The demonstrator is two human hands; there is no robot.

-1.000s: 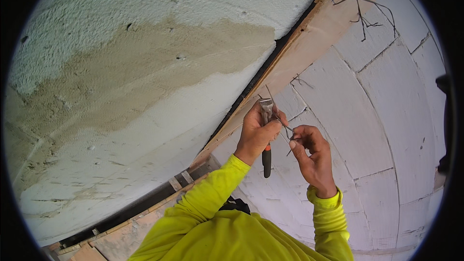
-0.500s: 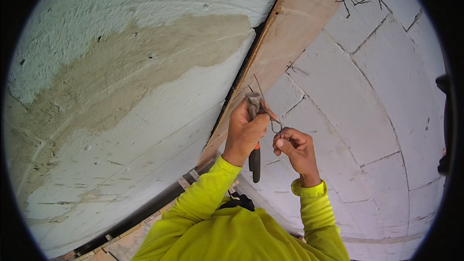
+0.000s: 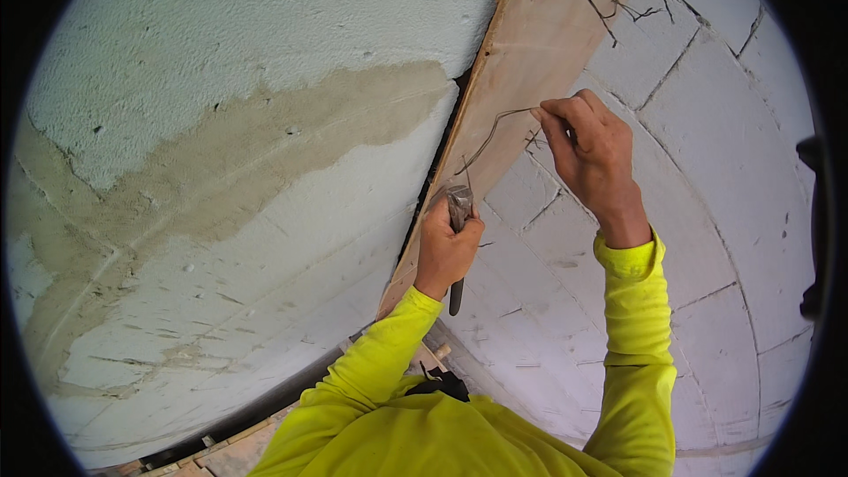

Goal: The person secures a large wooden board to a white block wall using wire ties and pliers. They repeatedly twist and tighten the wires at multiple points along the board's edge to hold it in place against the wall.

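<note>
- Head view: a wide fisheye, the left of a worn pair, upright, its round field ringed in black.
- It looks down past the yellow shirt [image 3: 450, 437], very near at the lower edge.
- It faces the left hand [image 3: 444, 252] and right hand [image 3: 597, 155], both near, and the wooden board [image 3: 539, 31], its long edges aslant.

Legible markings: none.
No text, label, brand, number or sign can be read on the hand tool [image 3: 459, 203] at frame centre, the wooden board [image 3: 534, 44] at upper centre, the pale rough surface [image 3: 291, 22] at upper left, the block wall [image 3: 707, 177] at right, or the yellow garment [image 3: 442, 437] at lower centre.
</note>
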